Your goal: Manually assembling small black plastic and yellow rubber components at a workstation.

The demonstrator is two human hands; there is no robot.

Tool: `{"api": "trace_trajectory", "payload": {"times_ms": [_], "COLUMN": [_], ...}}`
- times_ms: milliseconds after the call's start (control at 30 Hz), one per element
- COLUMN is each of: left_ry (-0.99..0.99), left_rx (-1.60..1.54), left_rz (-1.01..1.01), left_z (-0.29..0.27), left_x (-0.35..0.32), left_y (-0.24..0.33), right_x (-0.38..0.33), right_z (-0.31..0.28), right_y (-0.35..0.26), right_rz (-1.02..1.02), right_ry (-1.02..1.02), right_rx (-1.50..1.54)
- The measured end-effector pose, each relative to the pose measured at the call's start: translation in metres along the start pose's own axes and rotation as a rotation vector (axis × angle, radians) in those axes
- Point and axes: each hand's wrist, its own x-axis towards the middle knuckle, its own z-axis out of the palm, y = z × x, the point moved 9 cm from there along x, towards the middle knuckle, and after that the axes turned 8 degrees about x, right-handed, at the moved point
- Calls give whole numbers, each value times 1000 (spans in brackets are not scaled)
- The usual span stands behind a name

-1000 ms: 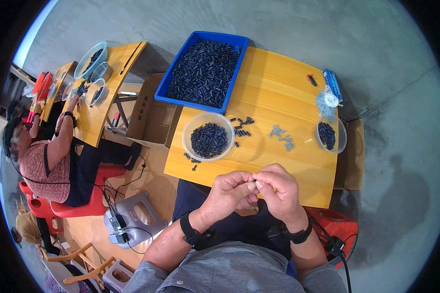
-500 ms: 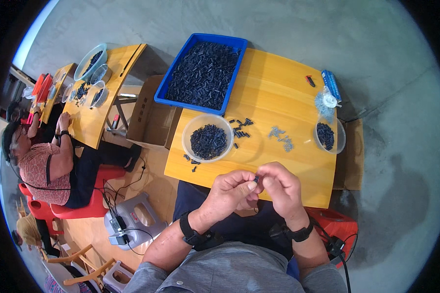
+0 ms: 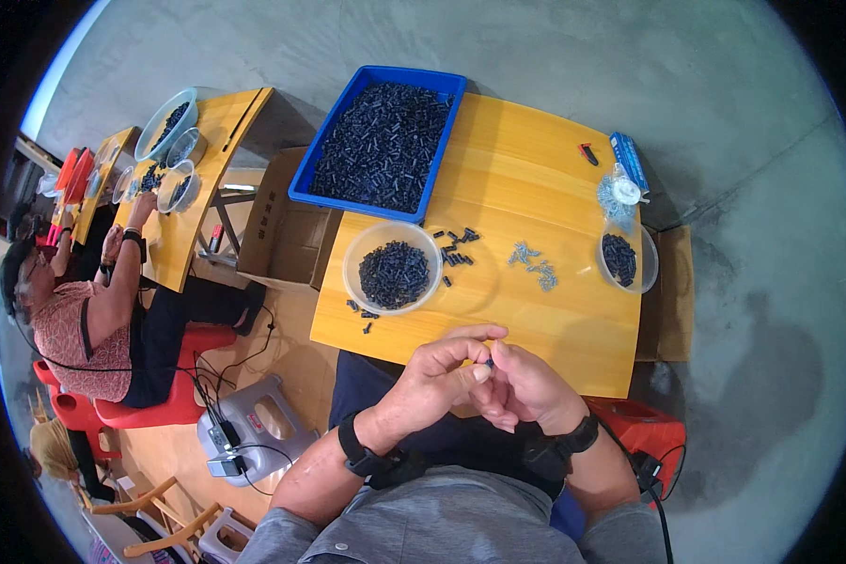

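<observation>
Just off the table's near edge, my left hand [image 3: 439, 378] pinches a small dark cylindrical piece [image 3: 489, 363] between thumb and forefinger. My right hand [image 3: 534, 383] meets it there, its thumb and fingertips closed against the same piece; most of the piece is hidden. Beyond my left hand stands a clear round bowl [image 3: 349, 278] of dark short pieces, with several loose dark pieces [image 3: 458, 252] beside it. Small silvery clear parts [image 3: 533, 265] lie scattered in the table's middle. Another clear tub [image 3: 650, 268] at the right edge holds more dark pieces.
A large blue tray [image 3: 310, 200] heaped with dark pieces sits at the yellow table's [image 3: 536, 169] far left corner. At the far right are a red-and-black tool [image 3: 587, 154], a blue box [image 3: 630, 162] and a bag of clear parts [image 3: 620, 195]. A co-worker [image 3: 85, 324] sits left.
My right hand has turned and come in closer under my left hand's fingers, around the small piece. The co-worker's arm has reached forward toward the bowls. The view has shifted slightly.
</observation>
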Motion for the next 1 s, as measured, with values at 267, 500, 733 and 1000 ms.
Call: {"api": "trace_trajectory", "payload": {"times_ms": [267,500,733,1000], "left_ry": [-129,-162,-226,-176], "left_rx": [22,-44,-66,-120], "left_rz": [12,-18,-13,-168], "left_z": [5,8,7,-7], "left_x": [2,4,2,-2], "left_y": [9,12,10,-17], "right_x": [-1,1,5,22], "right_z": [2,7,9,-1], "right_y": [7,3,21,41], "right_rz": [115,77,128,-50], "right_ry": [1,-32,68,177], "right_rx": [1,-39,146,377]}}
